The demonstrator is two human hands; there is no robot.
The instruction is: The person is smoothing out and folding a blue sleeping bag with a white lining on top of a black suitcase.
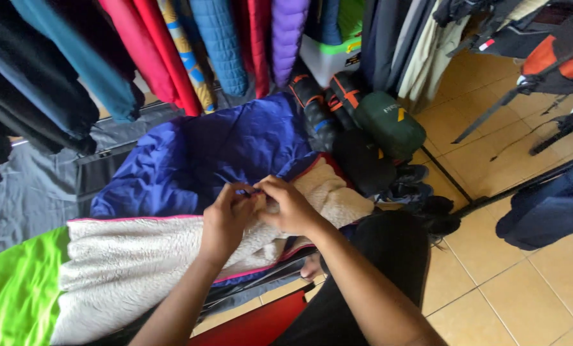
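My left hand (225, 218) and my right hand (291, 205) meet over a blue sleeping bag (235, 144) with a cream fleece lining (139, 256) and a pink edge trim. Both hands pinch the fabric edge where the blue shell meets the fleece, fingertips touching each other. What sits between the fingertips is too small to make out. A bright green part of the bag (17, 288) lies at the lower left.
Jackets in red, blue, teal and purple hang above (222, 45). Rolled stuff sacks, one green (389, 122) and others black, lie at the right of the bag. Backpacks (549, 51) rest on the tiled floor (523, 288). My black-clad knee (389, 250) is below.
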